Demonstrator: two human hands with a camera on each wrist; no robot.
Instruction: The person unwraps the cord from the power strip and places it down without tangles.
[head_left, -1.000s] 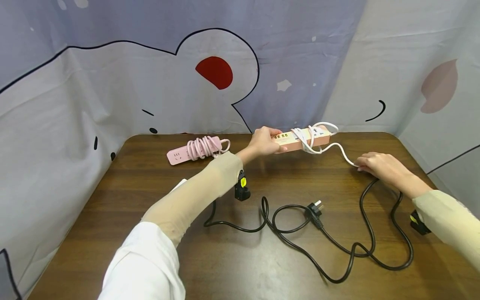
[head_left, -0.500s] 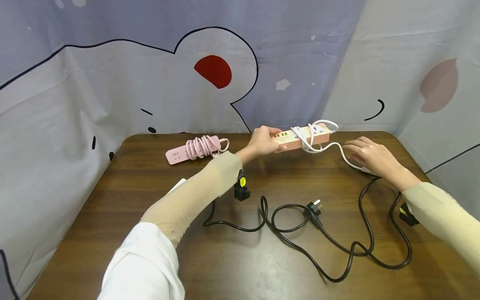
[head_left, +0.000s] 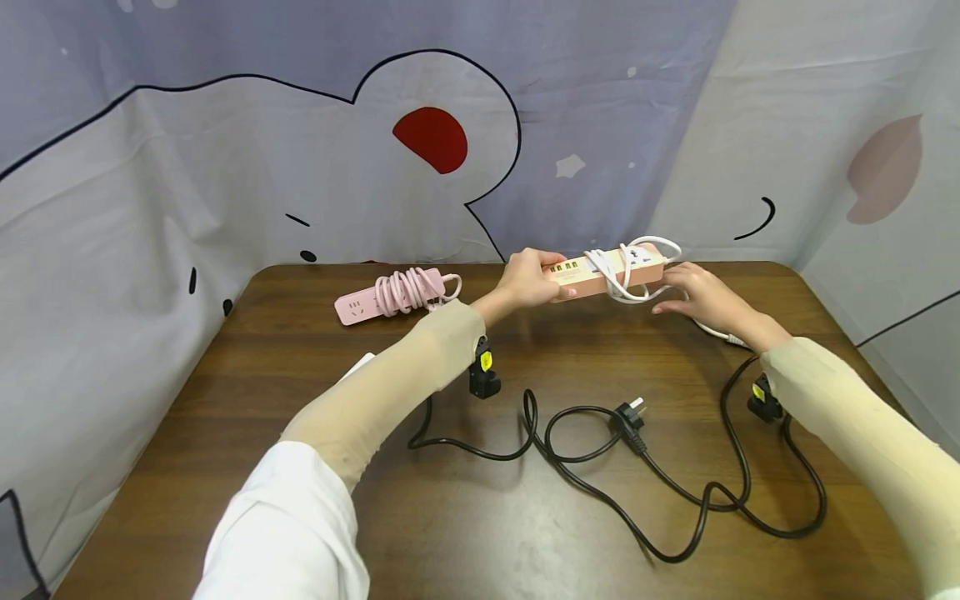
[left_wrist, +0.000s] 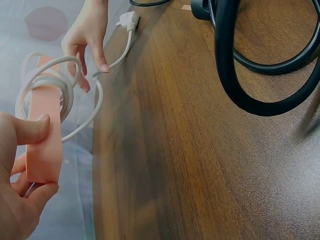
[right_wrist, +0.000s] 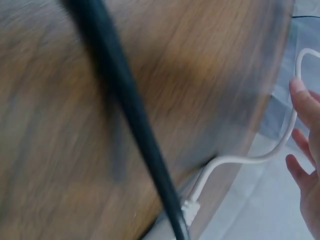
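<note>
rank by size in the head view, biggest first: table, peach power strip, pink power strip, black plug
Table
Peach power strip and pink power strip: too alike to rank, as the left hand hides part of the former
Black plug

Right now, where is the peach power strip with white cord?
In the head view, the peach power strip is right of centre, near the far edge of the brown wooden table, gripped by the left hand, beside the right hand.

Curtained indoor workspace: cartoon-printed cloth behind a wooden table.
</note>
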